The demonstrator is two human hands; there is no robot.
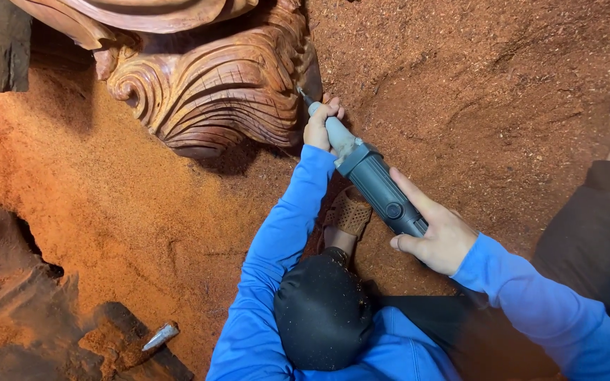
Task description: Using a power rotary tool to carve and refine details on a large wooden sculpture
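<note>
Grinder (pixel 379 189) slants from lower right up to the carved wood (pixel 213 92) at upper left.
My left hand (pixel 321 127) pinches its nose, nearest the wood; my right hand (pixel 438 236) wraps its body.

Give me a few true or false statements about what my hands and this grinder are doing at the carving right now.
1. The left hand grips the nose of the die grinder. True.
2. The right hand holds a chisel. False: it holds the rear of the grinder body.
3. The grinder bit meets the edge of the carved wood. True.
4. The floor is clean tile. False: reddish sawdust covers it.
5. A metal tool tip lies in the sawdust at lower left. True.
</note>
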